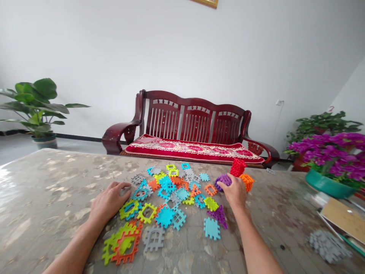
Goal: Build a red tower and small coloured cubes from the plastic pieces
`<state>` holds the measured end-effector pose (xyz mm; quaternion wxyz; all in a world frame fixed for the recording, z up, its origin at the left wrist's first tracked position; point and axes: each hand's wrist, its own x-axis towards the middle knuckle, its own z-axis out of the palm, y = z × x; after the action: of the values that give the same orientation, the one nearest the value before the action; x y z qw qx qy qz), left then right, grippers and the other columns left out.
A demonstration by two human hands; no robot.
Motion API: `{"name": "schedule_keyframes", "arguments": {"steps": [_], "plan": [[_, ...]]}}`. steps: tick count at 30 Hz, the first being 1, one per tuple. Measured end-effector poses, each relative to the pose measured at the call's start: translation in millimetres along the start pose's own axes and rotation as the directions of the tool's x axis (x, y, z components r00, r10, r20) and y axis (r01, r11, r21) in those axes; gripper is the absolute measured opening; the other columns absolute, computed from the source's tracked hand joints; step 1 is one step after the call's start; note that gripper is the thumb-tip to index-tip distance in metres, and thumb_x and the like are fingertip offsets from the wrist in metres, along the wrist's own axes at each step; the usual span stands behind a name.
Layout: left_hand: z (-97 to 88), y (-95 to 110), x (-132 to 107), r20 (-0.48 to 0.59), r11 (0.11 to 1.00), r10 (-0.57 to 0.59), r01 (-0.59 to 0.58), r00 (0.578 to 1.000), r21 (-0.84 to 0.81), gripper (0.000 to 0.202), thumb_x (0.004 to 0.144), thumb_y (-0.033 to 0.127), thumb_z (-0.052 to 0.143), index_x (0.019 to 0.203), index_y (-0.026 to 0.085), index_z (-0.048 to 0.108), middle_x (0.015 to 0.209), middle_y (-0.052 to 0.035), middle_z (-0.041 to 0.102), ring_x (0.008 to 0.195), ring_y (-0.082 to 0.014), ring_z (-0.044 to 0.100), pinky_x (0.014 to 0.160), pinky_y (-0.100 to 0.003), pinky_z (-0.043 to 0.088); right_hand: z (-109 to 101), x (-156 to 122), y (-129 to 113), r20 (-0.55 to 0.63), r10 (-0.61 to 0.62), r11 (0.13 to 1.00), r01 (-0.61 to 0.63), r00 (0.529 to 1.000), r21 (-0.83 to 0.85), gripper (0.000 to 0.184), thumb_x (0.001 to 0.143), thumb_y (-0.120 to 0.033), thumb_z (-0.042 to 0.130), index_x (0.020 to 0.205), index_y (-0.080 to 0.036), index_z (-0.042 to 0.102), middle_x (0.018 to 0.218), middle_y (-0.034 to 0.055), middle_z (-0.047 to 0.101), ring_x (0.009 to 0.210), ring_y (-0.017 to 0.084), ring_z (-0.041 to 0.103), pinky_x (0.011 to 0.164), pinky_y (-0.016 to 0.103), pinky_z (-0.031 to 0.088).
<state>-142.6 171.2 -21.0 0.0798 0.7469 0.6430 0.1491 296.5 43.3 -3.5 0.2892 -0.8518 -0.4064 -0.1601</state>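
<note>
Many flat interlocking plastic tiles (168, 190) in blue, green, orange, grey and purple lie scattered on a marbled table (51, 190). My left hand (110, 201) rests palm down at the pile's left edge, fingers curled loosely, next to a blue and green tile (129, 208). My right hand (235, 192) is closed on a purple assembled block (221, 180). Just beyond it stand a red assembled block (237, 167) and an orange one (247, 182). A blue tile (211, 228) and a purple triangle tile (219, 215) lie by my right wrist.
A dark wooden bench (194, 125) with a red cushion stands behind the table. A teal pot of purple flowers (330, 179) sits at the table's right, with papers (345, 219) and grey tiles (327, 245) near it. A leafy plant (37, 110) stands at the left.
</note>
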Motion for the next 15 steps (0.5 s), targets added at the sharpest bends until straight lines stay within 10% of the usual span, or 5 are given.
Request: {"name": "schedule_keyframes", "arguments": {"steps": [8, 12, 15], "plan": [[2.9, -3.0, 0.4, -0.016, 1.0, 0.005, -0.005, 1.0, -0.011, 0.045, 0.085, 0.055, 0.042, 0.115, 0.033, 0.068, 0.128, -0.0067, 0.062, 0.101, -0.0313, 0.066, 0.073, -0.038, 0.05, 4.4, 1.9, 1.8, -0.061, 0.024, 0.999, -0.025, 0.998, -0.025, 0.061, 0.072, -0.056, 0.069, 0.121, -0.019, 0.066, 0.11, 0.0166, 0.066, 0.099, 0.033, 0.057, 0.084, 0.042, 0.041], [2.5, -2.3, 1.0, 0.002, 1.0, -0.001, 0.001, 1.0, -0.009, 0.045, 0.085, 0.055, 0.042, 0.116, 0.034, 0.068, 0.128, -0.0062, 0.062, 0.101, -0.0313, 0.066, 0.073, -0.038, 0.05, 1.7, 0.2, -2.9, -0.073, -0.055, 0.966, 0.071, 0.996, 0.25, 0.045, 0.076, -0.047, 0.062, 0.109, -0.018, 0.07, 0.103, 0.0126, 0.069, 0.093, 0.027, 0.061, 0.085, 0.038, 0.045], [1.9, -1.2, 1.0, -0.004, 1.0, -0.001, 0.001, 1.0, -0.009, 0.046, 0.084, 0.055, 0.043, 0.115, 0.034, 0.068, 0.127, -0.0064, 0.062, 0.1, -0.0305, 0.066, 0.073, -0.037, 0.05, -0.9, -5.0, -10.0, 0.137, -0.144, 0.876, 0.062, 0.98, 0.478, 0.032, 0.078, -0.039, 0.056, 0.098, -0.019, 0.072, 0.088, 0.006, 0.072, 0.077, 0.02, 0.065, 0.074, 0.031, 0.049]]}}
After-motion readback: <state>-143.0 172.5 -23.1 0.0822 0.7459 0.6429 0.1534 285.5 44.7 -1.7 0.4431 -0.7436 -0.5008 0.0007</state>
